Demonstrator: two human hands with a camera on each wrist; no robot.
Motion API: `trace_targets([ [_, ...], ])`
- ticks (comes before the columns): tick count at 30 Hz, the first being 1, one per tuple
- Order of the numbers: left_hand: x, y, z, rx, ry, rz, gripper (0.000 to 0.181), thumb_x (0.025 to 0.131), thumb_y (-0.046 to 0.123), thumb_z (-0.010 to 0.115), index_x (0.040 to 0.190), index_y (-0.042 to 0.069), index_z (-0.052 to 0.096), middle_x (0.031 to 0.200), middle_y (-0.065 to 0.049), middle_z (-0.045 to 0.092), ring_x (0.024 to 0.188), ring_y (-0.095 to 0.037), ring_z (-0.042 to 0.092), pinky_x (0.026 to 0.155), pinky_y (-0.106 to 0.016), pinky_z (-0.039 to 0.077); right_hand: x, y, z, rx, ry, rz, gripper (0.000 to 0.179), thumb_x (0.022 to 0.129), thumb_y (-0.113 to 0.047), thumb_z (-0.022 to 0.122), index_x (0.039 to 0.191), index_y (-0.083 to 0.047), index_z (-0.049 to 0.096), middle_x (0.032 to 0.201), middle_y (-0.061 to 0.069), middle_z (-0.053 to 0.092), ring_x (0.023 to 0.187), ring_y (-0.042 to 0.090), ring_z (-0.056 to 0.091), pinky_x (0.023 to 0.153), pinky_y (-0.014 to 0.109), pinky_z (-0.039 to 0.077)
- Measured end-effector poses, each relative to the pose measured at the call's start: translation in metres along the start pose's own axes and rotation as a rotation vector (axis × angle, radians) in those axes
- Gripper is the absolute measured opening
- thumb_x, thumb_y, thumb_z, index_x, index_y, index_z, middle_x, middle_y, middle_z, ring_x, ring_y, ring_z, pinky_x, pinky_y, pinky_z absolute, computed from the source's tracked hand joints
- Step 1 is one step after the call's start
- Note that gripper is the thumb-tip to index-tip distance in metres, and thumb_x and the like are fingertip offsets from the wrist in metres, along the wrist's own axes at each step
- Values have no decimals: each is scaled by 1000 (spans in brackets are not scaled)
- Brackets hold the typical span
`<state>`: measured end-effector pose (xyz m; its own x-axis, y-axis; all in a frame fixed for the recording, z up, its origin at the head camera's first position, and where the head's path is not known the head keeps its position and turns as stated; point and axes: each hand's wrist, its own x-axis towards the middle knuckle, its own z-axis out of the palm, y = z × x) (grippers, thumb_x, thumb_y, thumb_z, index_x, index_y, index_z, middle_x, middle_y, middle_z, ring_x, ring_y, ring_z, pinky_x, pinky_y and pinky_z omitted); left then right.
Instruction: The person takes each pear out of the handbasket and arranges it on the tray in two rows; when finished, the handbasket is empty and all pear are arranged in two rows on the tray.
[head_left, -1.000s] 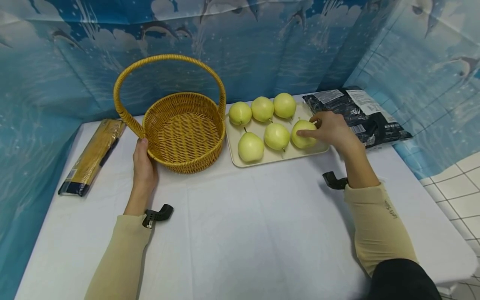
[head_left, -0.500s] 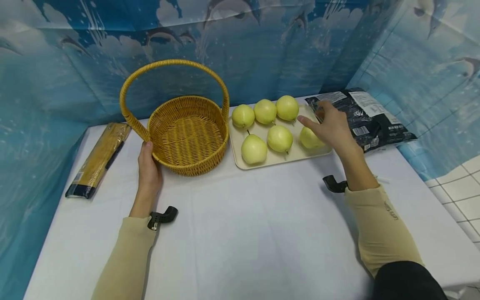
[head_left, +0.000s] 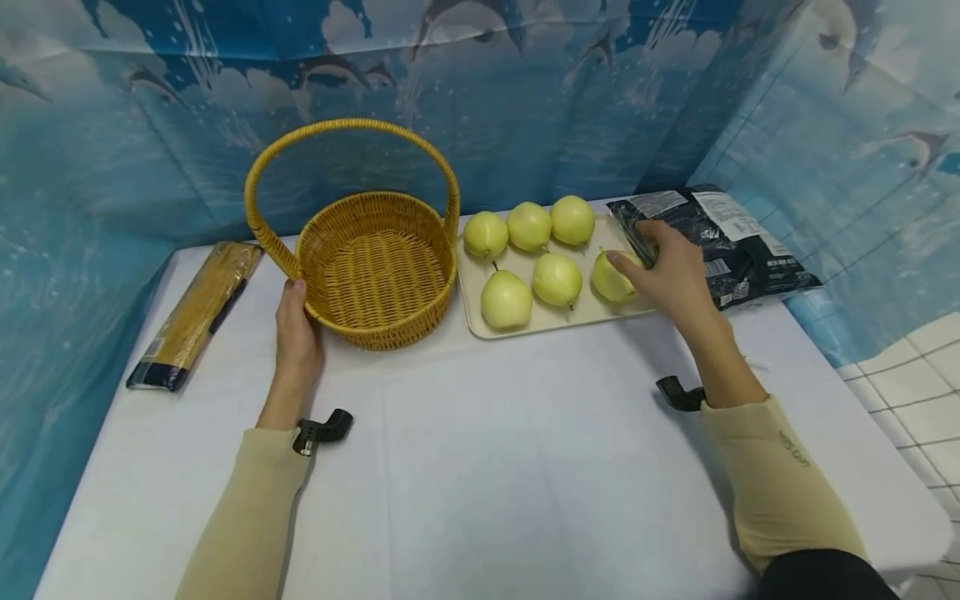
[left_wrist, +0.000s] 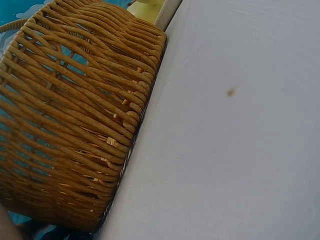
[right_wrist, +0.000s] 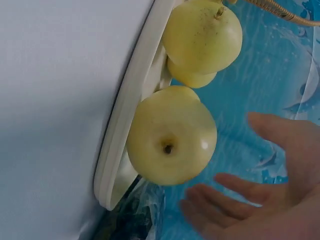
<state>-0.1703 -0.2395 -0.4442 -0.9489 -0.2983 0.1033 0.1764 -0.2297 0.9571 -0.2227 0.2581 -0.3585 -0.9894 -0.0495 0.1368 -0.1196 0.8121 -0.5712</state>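
A wicker basket (head_left: pixel 375 283) with a tall arched handle stands at the back left of the table. My left hand (head_left: pixel 296 337) holds its left side near the foot of the handle; most of the fingers are hidden. Right of the basket, a cream tray (head_left: pixel 487 330) carries several yellow-green pears in two rows. My right hand (head_left: pixel 675 271) hovers by the front-right pear (head_left: pixel 611 279), thumb and fingers spread apart. In the right wrist view, a gap separates these fingers (right_wrist: pixel 210 200) from the nearest pear (right_wrist: pixel 172 135), and nothing is in the hand.
A black plastic package (head_left: pixel 738 242) with white labels lies right of the tray, close beyond my right hand. A long packet (head_left: pixel 198 312), yellow with a dark end, lies left of the basket. A blue dolphin-print curtain (head_left: pixel 517 117) hangs behind the white-covered table (head_left: pixel 480 450).
My right hand has let go of the front-right pear and lifted slightly away, its fingers spreading. That pear stays on the tray. The left hand keeps its place on the basket.
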Motion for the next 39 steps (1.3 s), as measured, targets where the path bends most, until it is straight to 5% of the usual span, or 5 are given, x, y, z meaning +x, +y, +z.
trace_targets([
  [7, 1, -3, 3, 11, -12, -25, 54, 114, 36, 37, 163, 13, 32, 156, -13, 43, 150, -27, 38, 128, -31, 28, 3, 6, 9, -95, -153, 43, 84, 93, -30, 79, 155, 9, 39, 153, 37, 45, 140, 57, 41, 116, 71, 33],
  [23, 2, -2, 3, -1, 3, -10, 51, 114, 35, 39, 159, 10, 37, 148, -10, 50, 145, -27, 43, 123, -31, 34, 2, -1, 21, -14, -99, 31, 73, 96, -37, 77, 150, 3, 49, 149, 32, 53, 137, 52, 49, 114, 67, 39],
  [30, -1, -5, 0, -4, 8, -32, 55, 114, 38, 39, 162, 13, 34, 159, -13, 42, 151, -25, 38, 126, -28, 30, 1, 1, 19, 2, -116, 29, 78, 96, -45, 76, 152, 1, 48, 151, 30, 53, 140, 48, 48, 113, 65, 42],
  [39, -15, 6, -8, 137, -10, -39, 59, 113, 48, 37, 162, 15, 36, 166, -7, 37, 156, -15, 32, 132, -30, 20, -8, -2, 16, 9, -60, -54, 78, 100, -52, 68, 155, -2, 47, 154, 29, 50, 142, 50, 46, 113, 68, 40],
])
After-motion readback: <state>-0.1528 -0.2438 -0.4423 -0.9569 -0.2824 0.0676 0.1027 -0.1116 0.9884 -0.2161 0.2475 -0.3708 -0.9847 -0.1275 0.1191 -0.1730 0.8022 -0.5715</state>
